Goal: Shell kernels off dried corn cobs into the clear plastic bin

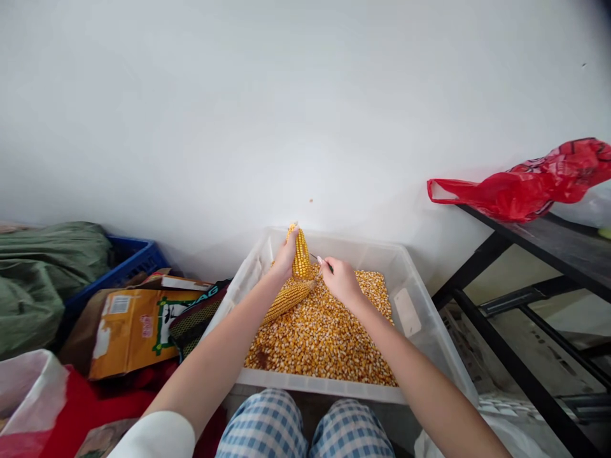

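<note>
My left hand (287, 253) is closed around an ear of corn (301, 254), held upright above the far part of a clear plastic bin (420, 318). To its right, my right hand (340, 277) is closed on a thin metal tool (313, 256); its slim shaft points at the ear, and my fingers mostly hide its handle. I cannot tell whether the tip touches the kernels. Loose corn kernels (329, 337) cover the bin's floor. A second corn ear (289, 300) lies on them below my left hand, partly behind my left forearm.
A white wall rises behind the bin. On the left are a yellow cardboard box (131, 331), a blue crate (138, 261) and green cloth (48, 273). At right stands a black-framed table (568, 245) bearing a red plastic bag (529, 184). My knees are against the near side.
</note>
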{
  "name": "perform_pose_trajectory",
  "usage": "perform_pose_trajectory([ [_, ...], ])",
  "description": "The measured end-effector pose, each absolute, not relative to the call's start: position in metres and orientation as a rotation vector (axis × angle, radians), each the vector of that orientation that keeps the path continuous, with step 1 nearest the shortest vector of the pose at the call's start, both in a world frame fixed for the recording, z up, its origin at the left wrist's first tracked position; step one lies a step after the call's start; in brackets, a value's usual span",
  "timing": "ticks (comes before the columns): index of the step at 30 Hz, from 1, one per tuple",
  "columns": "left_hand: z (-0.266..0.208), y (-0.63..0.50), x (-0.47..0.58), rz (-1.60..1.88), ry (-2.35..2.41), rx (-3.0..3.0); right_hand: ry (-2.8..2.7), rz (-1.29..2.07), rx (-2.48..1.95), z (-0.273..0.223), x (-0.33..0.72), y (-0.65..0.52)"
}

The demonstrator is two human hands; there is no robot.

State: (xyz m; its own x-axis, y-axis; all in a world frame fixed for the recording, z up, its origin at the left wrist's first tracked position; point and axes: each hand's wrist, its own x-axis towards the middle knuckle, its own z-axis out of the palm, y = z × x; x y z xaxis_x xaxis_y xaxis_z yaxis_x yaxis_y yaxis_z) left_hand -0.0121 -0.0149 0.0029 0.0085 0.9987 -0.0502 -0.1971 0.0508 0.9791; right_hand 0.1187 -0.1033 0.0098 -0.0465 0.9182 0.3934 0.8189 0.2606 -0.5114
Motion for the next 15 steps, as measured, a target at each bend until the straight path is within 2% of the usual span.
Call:
perform_pose_trajectory([
  [6, 0.0033, -0.0121, -0.0164, 1.226, 0.961, 0.979, -1.976, 0.351, -1.489, 0.0123, 0.1237, -0.1031],
  [15, 0.0043, -0.0136, -0.0141, 1.294, 0.980, 1.068, -2.025, 0.327, -1.495, 0.0147, 0.1244, -0.1047],
])
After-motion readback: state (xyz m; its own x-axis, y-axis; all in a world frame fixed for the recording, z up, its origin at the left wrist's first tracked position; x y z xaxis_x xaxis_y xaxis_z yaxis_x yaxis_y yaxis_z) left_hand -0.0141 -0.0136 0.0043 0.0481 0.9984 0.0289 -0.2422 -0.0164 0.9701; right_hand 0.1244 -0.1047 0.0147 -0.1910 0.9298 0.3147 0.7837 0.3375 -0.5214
